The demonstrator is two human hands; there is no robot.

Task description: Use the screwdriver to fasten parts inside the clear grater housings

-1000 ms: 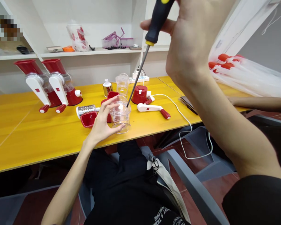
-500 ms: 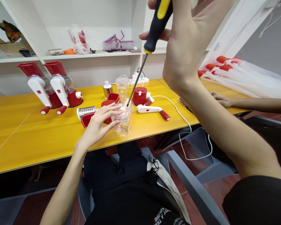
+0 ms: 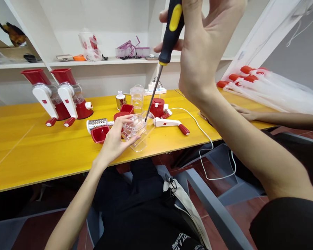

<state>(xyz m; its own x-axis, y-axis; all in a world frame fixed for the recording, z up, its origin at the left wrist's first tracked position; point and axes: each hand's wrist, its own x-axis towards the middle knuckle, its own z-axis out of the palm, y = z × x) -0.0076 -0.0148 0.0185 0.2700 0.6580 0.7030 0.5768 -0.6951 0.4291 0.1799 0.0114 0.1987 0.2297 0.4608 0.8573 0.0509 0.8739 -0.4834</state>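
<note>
Two hands grip: left hand (image 3: pixel 114 140) clasps clear housing (image 3: pixel 138 130), right hand (image 3: pixel 203 45) clamps screwdriver (image 3: pixel 167 45).

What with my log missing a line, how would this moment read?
left hand: holds tilted clear container on yellow table | right hand: grips screwdriver, tip at container

Black-and-yellow screwdriver (image 3: pixel 169 31); clear, colourless housing (image 3: pixel 138 130); plain yellow table (image 3: pixel 28 146); red-and-white graters (image 3: pixel 59 97) near far left edge.

Top of screwdriver (image 3: pixel 170 33) beyond upper edge
</note>
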